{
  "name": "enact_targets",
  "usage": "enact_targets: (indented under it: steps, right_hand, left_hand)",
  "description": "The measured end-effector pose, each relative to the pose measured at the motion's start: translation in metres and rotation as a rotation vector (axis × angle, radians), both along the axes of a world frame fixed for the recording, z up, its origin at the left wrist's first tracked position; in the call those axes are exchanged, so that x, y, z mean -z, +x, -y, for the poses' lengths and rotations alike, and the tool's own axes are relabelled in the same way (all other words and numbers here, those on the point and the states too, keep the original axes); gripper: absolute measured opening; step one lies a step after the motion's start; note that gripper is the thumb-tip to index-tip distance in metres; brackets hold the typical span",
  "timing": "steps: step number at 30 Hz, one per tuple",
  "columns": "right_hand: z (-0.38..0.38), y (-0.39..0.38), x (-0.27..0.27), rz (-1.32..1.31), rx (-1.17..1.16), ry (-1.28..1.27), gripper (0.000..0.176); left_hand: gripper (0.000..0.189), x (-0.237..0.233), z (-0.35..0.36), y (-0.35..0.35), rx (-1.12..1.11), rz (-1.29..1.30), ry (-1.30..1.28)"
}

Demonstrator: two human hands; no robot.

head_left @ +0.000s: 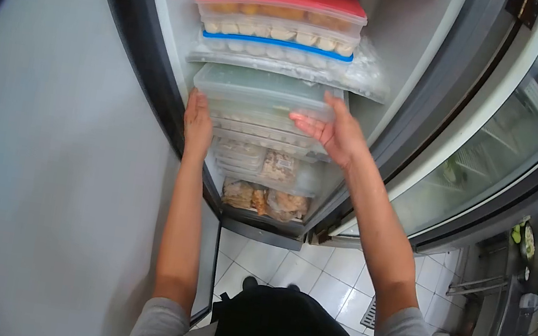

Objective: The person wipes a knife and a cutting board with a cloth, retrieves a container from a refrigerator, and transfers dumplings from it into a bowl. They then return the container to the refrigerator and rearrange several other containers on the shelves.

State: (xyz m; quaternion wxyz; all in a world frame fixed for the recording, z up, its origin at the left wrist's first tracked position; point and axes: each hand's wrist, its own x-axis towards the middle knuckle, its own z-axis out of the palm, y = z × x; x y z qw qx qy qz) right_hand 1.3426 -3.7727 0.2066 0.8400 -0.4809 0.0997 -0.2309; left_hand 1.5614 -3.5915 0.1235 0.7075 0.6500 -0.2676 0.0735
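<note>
The frosted clear rectangular plastic container (262,94) sits mid-stack in the open freezer (164,13), its long axis running side to side between both hands. The left hand (198,122) lies flat against its left end, and the right hand (333,132) rests open-fingered on its right front corner, both equally near

Soft, even white light fills the room, with only faint shadows. The freezer interior (399,41) is bright, and pale glare washes the glass door (500,154). The right hand (333,134) looks slightly soft. Edges bow strongly, corners go black, and the counter (509,329) sits dim.
</note>
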Motion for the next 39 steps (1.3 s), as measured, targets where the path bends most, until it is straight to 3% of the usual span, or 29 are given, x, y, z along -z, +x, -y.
enact_targets:
  steps: [2, 3, 5, 6, 8, 9, 11, 15, 17, 21, 23, 26, 28, 30, 33, 35, 37, 39]
  right_hand:
    - [0.006, 0.003, -0.018, -0.386, 0.157, -0.262, 0.067]
    - [0.014, 0.006, -0.019, -0.389, 0.167, -0.264, 0.067]
    - [0.029, 0.011, -0.023, -0.726, 0.259, -0.836, 0.077]
    - [0.029, 0.009, -0.027, -0.728, 0.273, -0.834, 0.077]
    - [0.024, 0.007, -0.038, -0.788, 0.335, -1.129, 0.080]
    - [0.028, 0.009, -0.032, -0.794, 0.342, -1.123, 0.080]
    - [0.038, 0.016, -0.010, -0.555, 0.534, -1.190, 0.086]
    - [0.035, 0.022, 0.018, -0.410, 0.486, -0.991, 0.076]
    - [0.029, 0.012, 0.006, -0.325, 0.213, -0.849, 0.085]
    - [0.009, -0.006, 0.012, -0.347, 0.309, -1.050, 0.087]
    - [0.005, -0.011, 0.008, -0.408, 0.443, -1.107, 0.088]
    - [0.028, -0.004, 0.022, -0.269, 0.473, -0.903, 0.084]
    - [0.028, -0.004, 0.018, -0.270, 0.510, -0.982, 0.082]
    - [0.021, -0.003, 0.016, -0.282, 0.536, -1.050, 0.081]
    - [0.011, -0.007, 0.012, -0.441, 0.512, -1.083, 0.073]
    - [-0.005, -0.028, 0.009, -0.233, 0.447, -1.181, 0.064]
    - [-0.025, -0.054, 0.020, -0.118, 0.437, -1.000, 0.054]
    - [-0.037, -0.088, 0.035, -0.094, 0.429, -0.440, 0.046]
  left_hand:
    - [0.065, 0.003, 0.008, 0.003, -0.023, 0.032, 0.049]
    - [0.061, -0.004, 0.008, 0.000, -0.054, 0.073, 0.095]
    - [0.059, -0.017, 0.009, -0.004, -0.033, 0.005, 0.052]
    - [0.057, -0.020, 0.009, -0.003, -0.027, -0.064, 0.017]
    - [0.057, -0.019, 0.012, 0.004, -0.046, -0.065, 0.029]
    - [0.056, -0.018, 0.016, 0.009, -0.078, -0.072, 0.048]
    - [0.054, -0.024, 0.012, 0.009, -0.011, -0.090, 0.028]
    - [0.054, -0.017, 0.012, 0.015, 0.115, -0.042, -0.059]
    - [0.055, -0.013, 0.006, 0.009, 0.132, -0.053, -0.112]
    - [0.058, 0.007, 0.003, -0.009, 0.091, 0.035, -0.244]
    - [0.059, 0.012, -0.005, -0.008, 0.116, 0.002, -0.188]
    - [0.060, 0.005, 0.004, -0.005, 0.073, -0.006, -0.153]
    - [0.059, -0.002, 0.008, -0.001, -0.008, 0.014, -0.163]
    - [0.057, -0.020, 0.004, -0.005, 0.093, 0.139, -0.070]
    - [0.056, -0.023, -0.006, -0.012, 0.137, 0.102, -0.099]
    - [0.055, -0.023, -0.021, -0.038, 0.101, 0.090, -0.159]
    - [0.049, -0.005, -0.041, -0.070, 0.108, -0.026, -0.309]
    - [0.042, 0.002, -0.067, -0.102, 0.279, -0.295, -0.563]
